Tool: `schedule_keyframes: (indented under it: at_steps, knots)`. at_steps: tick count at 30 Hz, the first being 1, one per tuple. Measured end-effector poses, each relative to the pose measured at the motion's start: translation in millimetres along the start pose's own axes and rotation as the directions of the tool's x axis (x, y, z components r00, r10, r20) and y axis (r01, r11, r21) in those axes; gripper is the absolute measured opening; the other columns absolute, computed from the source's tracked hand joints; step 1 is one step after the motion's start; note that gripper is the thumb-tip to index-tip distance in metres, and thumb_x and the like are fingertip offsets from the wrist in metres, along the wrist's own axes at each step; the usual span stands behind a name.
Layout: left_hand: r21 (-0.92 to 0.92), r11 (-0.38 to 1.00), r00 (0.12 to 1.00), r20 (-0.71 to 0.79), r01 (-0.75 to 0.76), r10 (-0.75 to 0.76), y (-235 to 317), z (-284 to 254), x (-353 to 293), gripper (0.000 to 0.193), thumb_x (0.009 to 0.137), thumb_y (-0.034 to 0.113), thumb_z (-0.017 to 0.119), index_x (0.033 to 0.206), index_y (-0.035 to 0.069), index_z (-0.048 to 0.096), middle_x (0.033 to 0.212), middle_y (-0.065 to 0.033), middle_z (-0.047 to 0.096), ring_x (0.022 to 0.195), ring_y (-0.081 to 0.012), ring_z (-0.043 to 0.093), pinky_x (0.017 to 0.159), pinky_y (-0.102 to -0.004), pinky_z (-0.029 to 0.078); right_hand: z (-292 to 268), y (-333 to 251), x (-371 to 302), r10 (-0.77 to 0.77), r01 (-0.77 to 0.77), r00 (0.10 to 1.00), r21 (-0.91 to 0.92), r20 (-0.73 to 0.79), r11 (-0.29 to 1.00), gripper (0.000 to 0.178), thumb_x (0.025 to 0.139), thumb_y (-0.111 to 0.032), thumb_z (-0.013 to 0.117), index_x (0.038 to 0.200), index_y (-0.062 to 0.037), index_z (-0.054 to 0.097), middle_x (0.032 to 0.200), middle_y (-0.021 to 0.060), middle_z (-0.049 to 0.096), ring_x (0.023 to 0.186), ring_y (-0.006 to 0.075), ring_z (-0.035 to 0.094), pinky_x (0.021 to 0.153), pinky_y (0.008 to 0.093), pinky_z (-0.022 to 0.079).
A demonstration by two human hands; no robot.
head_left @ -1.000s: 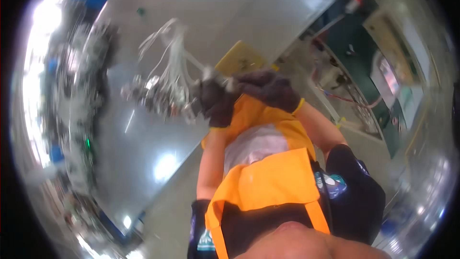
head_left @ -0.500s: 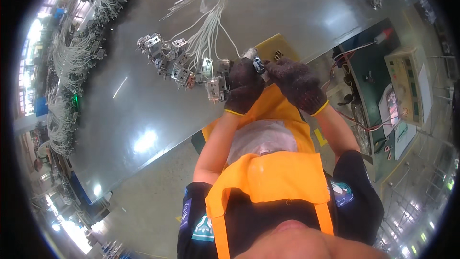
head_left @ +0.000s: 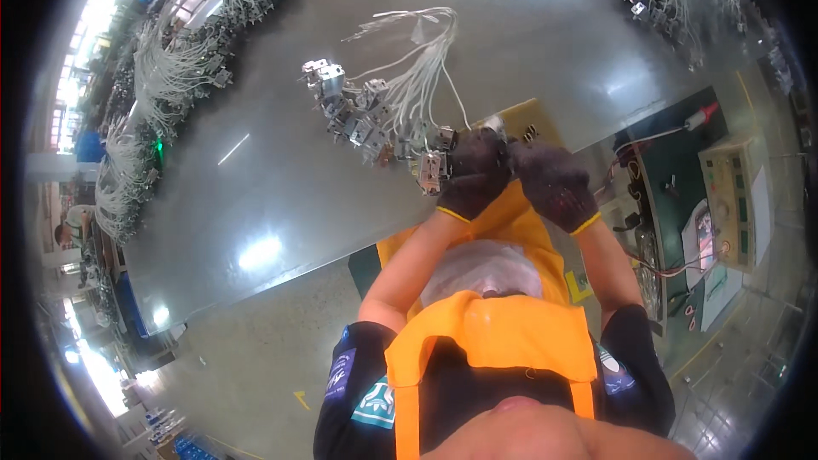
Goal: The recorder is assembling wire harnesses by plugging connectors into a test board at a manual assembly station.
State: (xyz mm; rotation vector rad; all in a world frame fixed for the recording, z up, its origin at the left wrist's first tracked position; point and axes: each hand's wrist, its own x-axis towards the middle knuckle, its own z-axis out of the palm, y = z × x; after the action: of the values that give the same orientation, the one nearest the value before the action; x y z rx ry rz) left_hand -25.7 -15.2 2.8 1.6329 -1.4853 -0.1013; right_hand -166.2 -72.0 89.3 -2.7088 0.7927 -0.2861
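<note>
My left hand, in a dark knit glove with a yellow cuff, is closed around a small silvery metal part; only its top end shows. Pressed against it is my right hand, gloved alike, its fingers bunched; whatever they pinch is hidden. Left of my left hand lies a string of silver box-shaped metal fittings, one of them right beside the glove. White wires run from these fittings in a loose bundle across the metal tabletop, and one wire leads to the part in my hand.
Just beyond my hands a yellow pad carries several small dark pins. At right stand a beige instrument box, red-handled scissors and a red-tipped probe. Heaps of wired fittings line the table's left edge.
The whole view has shifted, so the table and hands sit further right and lower. My right hand has closed in on my left, covering the small part that showed between them.
</note>
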Motion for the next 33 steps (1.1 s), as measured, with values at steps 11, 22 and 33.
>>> schedule_keyframes:
  at_steps: [11,22,33]
  knots:
    - [-0.818,0.385,0.841,0.205,0.428,-0.5,31.2,-32.9,-1.2,0.058,0.088,0.014,0.068,0.137,0.002,0.039,0.128,-0.0104,0.054,0.112,-0.0221,0.055,0.095,-0.0363,0.047,13.3,9.5,-2.5,0.078,-0.062,0.995,0.215,-0.064,0.975,0.05,0.084,-0.014,0.064,0.131,-0.0039,0.053,0.096,0.0196,0.064,0.088,0.0369,0.064,0.075,0.0424,0.052]
    - [0.62,0.784,0.992,0.116,-0.026,-0.058,-45.2,-54.2,-22.4,0.037,0.086,0.022,0.058,0.121,0.011,0.058,0.114,-0.0165,0.059,0.102,-0.0326,0.056,0.088,-0.0452,0.044,37.7,33.5,-1.9,0.12,0.14,0.93,0.639,-0.346,0.757,0.05,0.085,-0.01,0.07,0.132,-0.0032,0.056,0.098,0.0143,0.068,0.091,0.0165,0.065,0.081,0.0304,0.052]
    - [0.481,0.877,0.859,0.452,-0.007,-0.241,-80.6,-93.2,8.5,0.052,0.077,0.009,0.065,0.127,0.007,0.049,0.126,-0.0218,0.051,0.121,-0.0388,0.048,0.105,-0.0439,0.038,21.3,49.8,5.4,0.162,-0.297,0.954,0.704,0.254,0.645,0.036,0.088,-0.02,0.07,0.12,-0.0034,0.065,0.102,0.006,0.068,0.096,0.0102,0.062,0.084,0.0279,0.051]
